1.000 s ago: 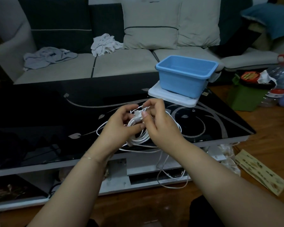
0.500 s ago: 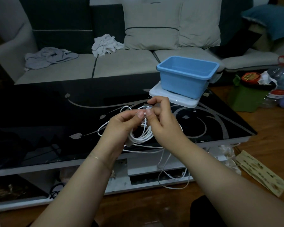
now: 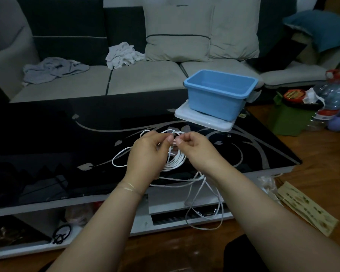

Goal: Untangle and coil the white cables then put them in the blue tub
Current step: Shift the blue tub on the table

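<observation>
Both hands, left hand (image 3: 145, 152) and right hand (image 3: 198, 150), pinch thin white cables (image 3: 175, 163) above the glossy black table's (image 3: 47, 138) front edge; loops dangle over it. The rectangular blue tub (image 3: 218, 95) stands at the far right corner.

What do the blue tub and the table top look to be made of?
Blue tub: likely moulded plastic, smooth, even colour, with a rolled rim. Table top: apparently glossy black glass or lacquer with pale leaf patterns; it faintly mirrors the room.

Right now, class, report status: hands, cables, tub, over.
Left hand and right hand both pinching white cables. Cables tangled, loops hanging off the table edge. Blue tub holds no cables; path clear.
</observation>
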